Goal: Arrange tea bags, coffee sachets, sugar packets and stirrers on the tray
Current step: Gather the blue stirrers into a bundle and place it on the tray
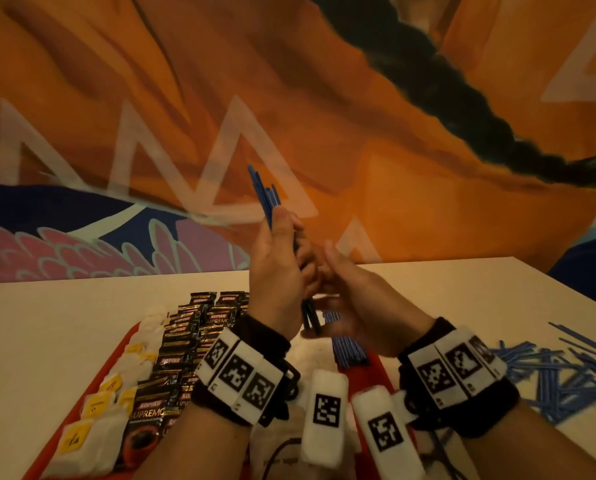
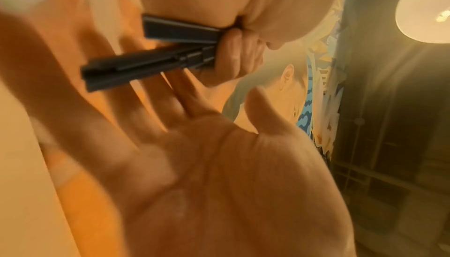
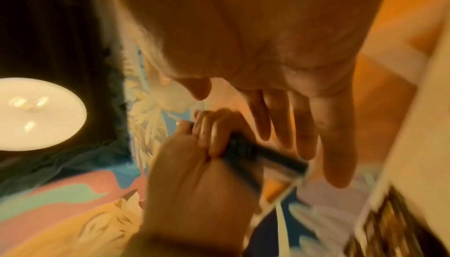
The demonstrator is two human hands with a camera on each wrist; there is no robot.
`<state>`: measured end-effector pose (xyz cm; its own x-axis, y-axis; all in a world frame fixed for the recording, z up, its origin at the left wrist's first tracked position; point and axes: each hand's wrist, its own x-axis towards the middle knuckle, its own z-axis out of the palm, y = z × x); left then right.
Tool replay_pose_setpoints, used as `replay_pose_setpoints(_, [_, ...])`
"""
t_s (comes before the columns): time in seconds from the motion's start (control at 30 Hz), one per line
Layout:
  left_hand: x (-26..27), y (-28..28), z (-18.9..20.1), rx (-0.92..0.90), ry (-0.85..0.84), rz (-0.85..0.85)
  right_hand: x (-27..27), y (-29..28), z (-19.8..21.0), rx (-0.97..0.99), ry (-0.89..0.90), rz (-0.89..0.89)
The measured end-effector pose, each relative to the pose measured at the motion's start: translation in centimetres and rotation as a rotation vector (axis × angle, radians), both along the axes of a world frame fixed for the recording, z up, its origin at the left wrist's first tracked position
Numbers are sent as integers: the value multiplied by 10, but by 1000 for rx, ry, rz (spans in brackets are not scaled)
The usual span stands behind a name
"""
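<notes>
Tea bags (image 1: pixel 92 407) are lining the red tray's (image 1: pixel 121 348) nine o'clock edge, with black coffee sachets (image 1: pixel 185 344) lying just beside them toward three o'clock. At centre, the left hand (image 1: pixel 277 268) is gripping a bundle of blue stirrers (image 1: pixel 265 194), fingers curled round it, the bundle pointing toward twelve o'clock above the tray. The right hand (image 1: pixel 352 299) is hovering beside the bundle's lower end, fingers straight and spread. More stirrers on the tray (image 1: pixel 346 348) are lying at its three o'clock side. Loose stirrers (image 1: pixel 553 375) are lying scattered on the white table (image 1: pixel 462 296) farther toward three o'clock.
</notes>
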<state>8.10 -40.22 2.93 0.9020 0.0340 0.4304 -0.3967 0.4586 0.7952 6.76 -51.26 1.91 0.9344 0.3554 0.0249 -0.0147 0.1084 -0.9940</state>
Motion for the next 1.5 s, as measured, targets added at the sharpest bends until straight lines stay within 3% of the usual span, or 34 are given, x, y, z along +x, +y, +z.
replay_pose_setpoints(0.13, [0, 1, 0, 298, 18, -32, 5, -24, 28, -192, -397, -273])
replay_pose_setpoints(0.23, [-4, 1, -2, 732, -188, 75, 11, -44, 36, -184, -715, -495])
replay_pose_setpoints(0.3, [-7, -1, -3, 1045, -277, 139, 11, -52, 39, -209, -828, -568])
replay_pose_setpoints(0.4, [-7, -2, -7, 1252, -301, 199, 8, -48, 37, -350, -912, -543])
replay_pose_setpoints(0.53, [-6, 2, -5, 1309, -295, 199, 5, -36, 29, -591, -935, -404])
replay_pose_setpoints(0.67, [6, 16, -8, 1432, -213, 324, -2, -40, 31, -838, -880, -232])
replay_pose_setpoints(0.77, [5, 15, -7, 1520, -211, 458, -14, -36, 34, -1058, -945, -232])
replay_pose_setpoints(0.87, [3, 15, -5, 1482, -201, 532, -17, -23, 30, -1267, -1011, -304])
replay_pose_setpoints(1.1, [0, 19, 1, 1499, -271, 531, -6, -1, 6, -1285, -1214, -591])
replay_pose_setpoints(1.23, [-2, 20, 1, 1279, -182, 479, -3, 1, 3, -1283, -1232, -693])
replay_pose_setpoints(1.37, [-4, 17, -3, 1365, -223, 356, -5, 9, -2, -1417, -1070, -532])
replay_pose_setpoints(1.5, [-10, 22, 3, 1462, -222, 283, -5, 16, -9, -1430, -1070, -539])
